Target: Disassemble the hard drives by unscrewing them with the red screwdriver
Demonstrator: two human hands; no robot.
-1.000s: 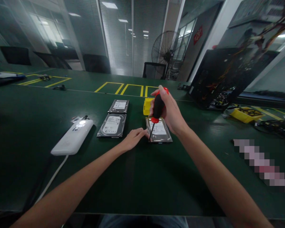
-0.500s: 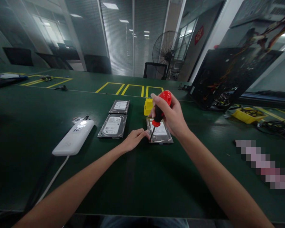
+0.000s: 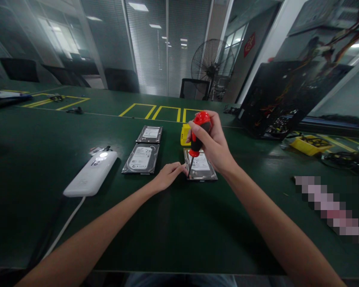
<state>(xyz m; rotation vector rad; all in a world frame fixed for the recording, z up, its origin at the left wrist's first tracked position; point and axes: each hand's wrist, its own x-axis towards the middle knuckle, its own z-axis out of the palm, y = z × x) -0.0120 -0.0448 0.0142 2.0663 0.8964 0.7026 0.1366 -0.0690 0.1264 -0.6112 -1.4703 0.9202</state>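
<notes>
The right hand [image 3: 214,146] grasps a screwdriver [image 3: 194,146], its tip at the near left corner of a drive [image 3: 204,173] on the green table [image 3: 167,227]. The left hand [image 3: 168,174] touches the drive's left edge; whether it grips is unclear. Yellow tape [image 3: 178,114] marks the far side; beyond stand a chair [image 3: 194,81], fan [image 3: 210,71] and glass wall [image 3: 115,36].

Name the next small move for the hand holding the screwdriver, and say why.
Probably have the right hand give the screwdriver a small twist: its shaft slants down to the near left corner of the hard drive, where the tip appears to rest, and the left hand is at that edge, seemingly steadying it. Any screw there is too small to see.
</notes>
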